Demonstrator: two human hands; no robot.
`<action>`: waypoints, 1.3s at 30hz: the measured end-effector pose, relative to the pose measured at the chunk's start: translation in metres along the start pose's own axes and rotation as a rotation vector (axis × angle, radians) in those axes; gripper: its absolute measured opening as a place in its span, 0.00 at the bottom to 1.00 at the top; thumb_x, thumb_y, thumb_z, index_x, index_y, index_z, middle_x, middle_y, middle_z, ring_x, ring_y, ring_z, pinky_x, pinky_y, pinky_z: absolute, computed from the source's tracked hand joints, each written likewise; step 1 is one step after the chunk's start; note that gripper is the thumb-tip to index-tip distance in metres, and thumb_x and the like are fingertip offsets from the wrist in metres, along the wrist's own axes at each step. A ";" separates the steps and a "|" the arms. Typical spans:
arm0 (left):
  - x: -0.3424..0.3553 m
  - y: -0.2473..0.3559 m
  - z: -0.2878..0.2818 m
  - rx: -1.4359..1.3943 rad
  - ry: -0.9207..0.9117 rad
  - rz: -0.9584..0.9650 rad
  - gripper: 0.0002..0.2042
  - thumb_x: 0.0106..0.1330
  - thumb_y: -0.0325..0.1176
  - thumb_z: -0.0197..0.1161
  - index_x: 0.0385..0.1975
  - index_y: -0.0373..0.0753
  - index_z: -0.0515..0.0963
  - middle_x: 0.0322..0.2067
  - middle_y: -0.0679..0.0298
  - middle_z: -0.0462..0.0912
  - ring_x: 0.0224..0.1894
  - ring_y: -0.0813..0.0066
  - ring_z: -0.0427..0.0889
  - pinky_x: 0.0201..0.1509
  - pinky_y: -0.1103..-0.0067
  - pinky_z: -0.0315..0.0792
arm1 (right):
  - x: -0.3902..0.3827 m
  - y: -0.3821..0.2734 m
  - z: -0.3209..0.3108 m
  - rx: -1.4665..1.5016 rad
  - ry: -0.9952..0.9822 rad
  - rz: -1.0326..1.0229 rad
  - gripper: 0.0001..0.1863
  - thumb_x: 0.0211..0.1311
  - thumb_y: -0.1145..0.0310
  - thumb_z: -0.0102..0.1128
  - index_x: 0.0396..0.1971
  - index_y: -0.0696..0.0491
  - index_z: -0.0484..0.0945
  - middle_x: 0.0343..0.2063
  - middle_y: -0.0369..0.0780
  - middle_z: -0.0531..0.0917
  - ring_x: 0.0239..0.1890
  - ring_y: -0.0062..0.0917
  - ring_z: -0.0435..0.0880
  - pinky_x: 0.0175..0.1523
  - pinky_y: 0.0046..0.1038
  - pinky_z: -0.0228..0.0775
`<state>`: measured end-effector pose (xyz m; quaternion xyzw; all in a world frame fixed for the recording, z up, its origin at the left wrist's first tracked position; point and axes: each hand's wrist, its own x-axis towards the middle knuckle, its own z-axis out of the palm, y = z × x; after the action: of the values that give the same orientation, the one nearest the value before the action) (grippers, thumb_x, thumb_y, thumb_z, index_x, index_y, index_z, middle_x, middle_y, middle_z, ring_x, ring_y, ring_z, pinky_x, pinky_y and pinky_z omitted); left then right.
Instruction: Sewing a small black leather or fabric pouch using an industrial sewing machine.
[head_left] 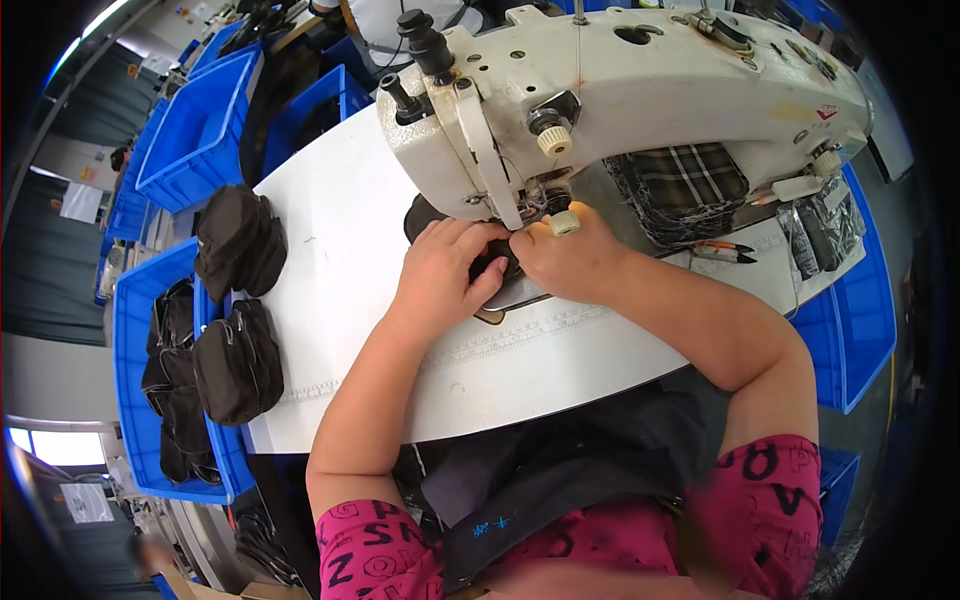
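Observation:
A black fabric piece (424, 214) lies under the needle end of a cream-white sewing machine (590, 95), partly covered by my hands. My left hand (440, 270) curls over it from the left, fingertips near the presser foot and thumb bent in, gripping the dark cloth. Close against the needle area, my right hand (575, 257) pinches the cloth's edge; its fingertips are partly hidden behind the machine's parts. Both hands almost meet just below the needle. The needle itself is hard to make out.
Black pouches (238, 360) sit at the white table's (340, 200) left edge, beside a blue bin (130, 400) of similar ones. Plaid fabric pieces (690, 190) are stacked under the machine arm. Pens (722, 250) and a clear plastic packet (825, 230) lie to the right.

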<state>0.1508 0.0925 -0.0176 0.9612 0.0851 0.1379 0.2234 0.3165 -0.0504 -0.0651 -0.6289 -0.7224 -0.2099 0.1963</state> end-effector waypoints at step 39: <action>0.001 -0.002 0.020 0.297 0.326 0.056 0.13 0.53 0.32 0.73 0.40 0.45 0.84 0.36 0.69 0.85 0.40 0.65 0.82 0.57 0.55 0.74 | 0.008 0.001 -0.006 0.201 0.144 0.092 0.06 0.58 0.68 0.66 0.30 0.51 0.77 0.22 0.39 0.81 0.26 0.37 0.84 0.30 0.39 0.75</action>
<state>0.1574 0.0857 -0.0357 0.9505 0.1130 0.2836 0.0587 0.3167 -0.0468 -0.0556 -0.6218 -0.6943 -0.1718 0.3191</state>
